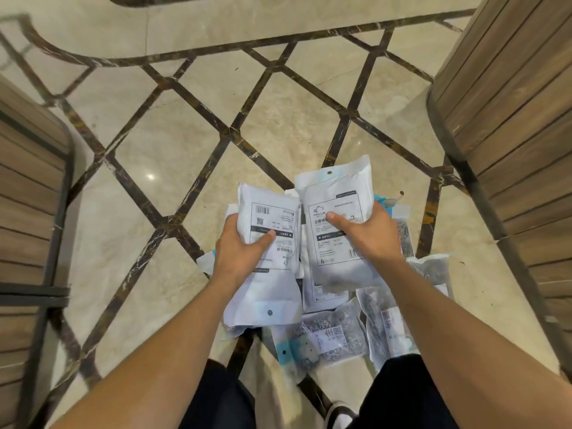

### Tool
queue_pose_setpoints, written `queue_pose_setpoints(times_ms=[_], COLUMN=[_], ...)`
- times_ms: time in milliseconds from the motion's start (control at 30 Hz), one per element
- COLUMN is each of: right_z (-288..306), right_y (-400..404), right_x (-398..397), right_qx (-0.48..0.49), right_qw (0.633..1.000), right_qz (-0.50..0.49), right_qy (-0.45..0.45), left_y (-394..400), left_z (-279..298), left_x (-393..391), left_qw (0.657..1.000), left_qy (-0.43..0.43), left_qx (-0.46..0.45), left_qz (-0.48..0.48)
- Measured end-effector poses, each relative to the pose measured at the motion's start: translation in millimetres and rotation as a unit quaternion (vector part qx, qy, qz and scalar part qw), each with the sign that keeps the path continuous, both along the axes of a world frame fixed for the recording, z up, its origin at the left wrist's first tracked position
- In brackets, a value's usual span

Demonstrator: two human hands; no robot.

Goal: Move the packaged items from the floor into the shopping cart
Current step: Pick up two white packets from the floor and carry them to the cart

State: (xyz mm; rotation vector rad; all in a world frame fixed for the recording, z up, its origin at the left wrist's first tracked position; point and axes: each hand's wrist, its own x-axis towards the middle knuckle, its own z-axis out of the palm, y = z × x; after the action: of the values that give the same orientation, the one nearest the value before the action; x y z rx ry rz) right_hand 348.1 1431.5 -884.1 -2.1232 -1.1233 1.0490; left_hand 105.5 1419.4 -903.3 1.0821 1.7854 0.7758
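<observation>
— Packages, where are they?
— One white pouch (272, 230) is gripped in the left hand (240, 252), thumb across its printed label. The right hand (370, 235) clutches another white pouch (337, 218), thumb on top. Both are lifted above the pile.
— And the rest?
— More packets (328, 339), some clear with metal scourers inside, lie on the marble floor (148, 156) beneath the hands, between two wooden slatted structures (510, 119).
</observation>
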Motion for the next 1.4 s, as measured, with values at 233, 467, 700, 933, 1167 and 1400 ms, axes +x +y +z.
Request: queue_pose_setpoints(times_ms=[233,467,700,933,1167,1400], right_z=[233,469,629,736,771,786], right_y=[7,1,5,4,-22,-135], right_x=[16,41,18,-61,-176,-300], right_qx=[0.063,0.106,0.131,0.171,0.193,0.182], right_qw=[0.997,0.992,0.984,0.957,0.912,0.814], right_qz=[-0.015,0.008,0.059,0.158,0.298,0.522], right_qy=[0.050,0.075,0.106,0.175,0.206,0.177], left_y=[17,4,-20,-75,-189,-379], left_z=[237,476,652,768,806,807], left_x=[3,15,-10,-77,-132,-164], left_qw=[0.998,0.992,0.982,0.961,0.908,0.825], left_qy=[-0.024,-0.070,-0.080,-0.060,-0.027,0.017], left_qx=[0.057,0.099,0.155,0.222,0.270,0.247], left_qz=[0.022,0.037,0.072,0.154,0.320,0.508])
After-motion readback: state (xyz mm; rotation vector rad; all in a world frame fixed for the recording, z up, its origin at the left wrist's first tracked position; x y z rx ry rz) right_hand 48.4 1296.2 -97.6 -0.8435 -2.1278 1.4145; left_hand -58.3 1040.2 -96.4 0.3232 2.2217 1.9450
